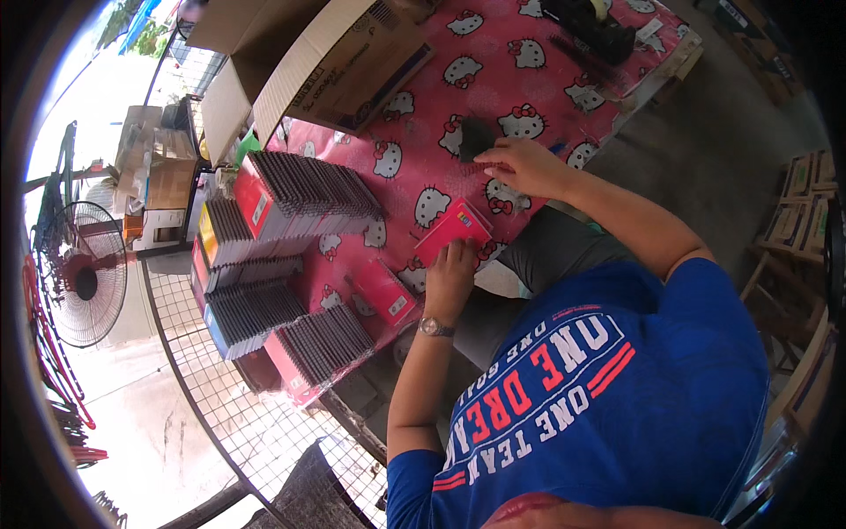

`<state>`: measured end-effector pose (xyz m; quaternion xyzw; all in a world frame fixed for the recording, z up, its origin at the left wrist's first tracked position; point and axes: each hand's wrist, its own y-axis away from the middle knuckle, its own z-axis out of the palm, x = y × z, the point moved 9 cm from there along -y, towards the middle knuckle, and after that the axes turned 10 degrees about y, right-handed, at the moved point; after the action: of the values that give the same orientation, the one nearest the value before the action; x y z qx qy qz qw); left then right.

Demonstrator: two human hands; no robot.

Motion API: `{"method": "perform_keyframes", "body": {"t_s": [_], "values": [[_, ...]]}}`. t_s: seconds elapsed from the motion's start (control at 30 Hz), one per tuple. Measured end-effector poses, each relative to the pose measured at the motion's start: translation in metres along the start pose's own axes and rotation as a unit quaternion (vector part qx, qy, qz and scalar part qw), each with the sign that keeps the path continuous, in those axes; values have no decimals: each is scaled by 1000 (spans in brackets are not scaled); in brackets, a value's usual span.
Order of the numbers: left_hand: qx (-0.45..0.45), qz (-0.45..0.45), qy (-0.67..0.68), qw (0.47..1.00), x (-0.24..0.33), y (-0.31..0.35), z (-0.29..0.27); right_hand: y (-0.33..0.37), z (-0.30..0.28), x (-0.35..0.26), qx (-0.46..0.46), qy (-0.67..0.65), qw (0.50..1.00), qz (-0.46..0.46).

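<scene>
Standing rows: at the left of the worktop point(414, 152) with its pink, cartoon-printed cover, packed spiral-bound notebooks with dark wire spines form a tall red-covered row point(308, 196), a yellow-covered row point(231, 236), a blue-covered row point(256, 315) and a pink-covered row point(322, 346). This part looks finished, each row close-set and orderly.
Open container: a brown cardboard box point(374, 75) with raised flaps stands behind the rows; its inside faces away, so I cannot tell what it holds.
Lone notebook: one flat red notebook with a white label point(385, 293) lies near the front edge, right of the rows and outside them, so apparently unsorted.
Left hand: the left hand point(451, 271), watch at its wrist, is narrow, fingers bunched on the near edge of a bright pink-red booklet point(454, 231); whether it pinches it is hidden.
Booklet: flat on the worktop between the hands and apart from the rows, so its handling seems unfinished.
Dark pad: a small dark grey-green pad point(477, 138) lies beyond the booklet.
Right hand: the right hand point(522, 166) is loosely curled, fingertips at the pad's edge; I cannot tell whether it grips.
Far corner: a black tape dispenser point(589, 31), seemingly, sits unused.
</scene>
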<state>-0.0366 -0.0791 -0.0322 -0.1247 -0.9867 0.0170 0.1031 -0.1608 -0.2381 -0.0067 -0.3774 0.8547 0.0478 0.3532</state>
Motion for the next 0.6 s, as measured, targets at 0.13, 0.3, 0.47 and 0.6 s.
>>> {"method": "perform_keyframes", "body": {"t_s": [0.13,0.3,0.47,0.6], "values": [[-15,4,162,987,-5,-2,-27,5,2,-19,-28,-58,998,-20],[55,-33,291,955,-28,-11,-64,4,8,-33,-10,-100,992,-80],[103,-30,140,984,-21,-17,-62,8,14,-54,-13,-87,986,-140],[135,-81,134,978,-24,-6,-50,9,7,-39,23,-117,991,-68]]}}
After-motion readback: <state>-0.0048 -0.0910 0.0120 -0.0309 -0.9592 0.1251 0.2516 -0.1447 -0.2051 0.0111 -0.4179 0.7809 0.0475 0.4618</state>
